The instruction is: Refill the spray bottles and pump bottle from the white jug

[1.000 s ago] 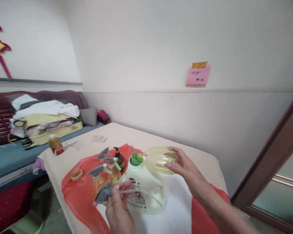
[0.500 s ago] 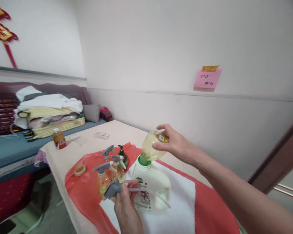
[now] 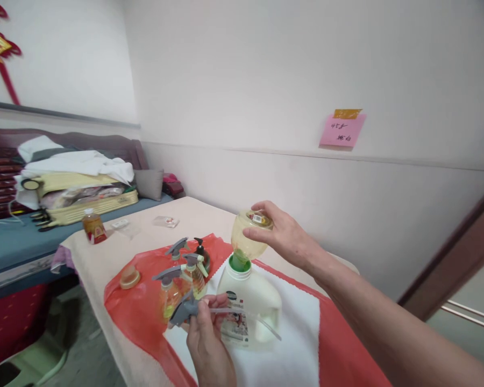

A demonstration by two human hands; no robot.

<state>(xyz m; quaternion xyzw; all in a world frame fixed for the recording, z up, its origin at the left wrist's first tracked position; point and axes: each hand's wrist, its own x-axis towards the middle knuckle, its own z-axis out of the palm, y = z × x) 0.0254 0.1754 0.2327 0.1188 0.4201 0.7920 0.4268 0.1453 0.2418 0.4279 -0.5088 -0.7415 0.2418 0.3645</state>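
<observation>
My right hand (image 3: 276,231) grips a clear bottle (image 3: 248,236) with pale yellow liquid, turned upside down. Its neck sits in the green-rimmed mouth of a large whitish jug (image 3: 262,301), which stands on a white cloth (image 3: 298,333). In front of the jug, my left hand (image 3: 210,336) is closed around a grey spray trigger head (image 3: 184,309), its clear dip tube pointing right across the jug. Left of the jug stand several spray bottles (image 3: 170,295) with grey trigger heads and a dark pump bottle (image 3: 202,253).
A round lid (image 3: 129,277) lies on the red plastic sheet (image 3: 123,303) to the left. An amber bottle (image 3: 94,227) and small clear packets (image 3: 166,221) are farther back on the table. A red stool (image 3: 16,322) stands at lower left.
The upturned bottle has shifted slightly left and become more upright over the jug's mouth, my right hand moving with it. My left hand keeps hold of the spray trigger head.
</observation>
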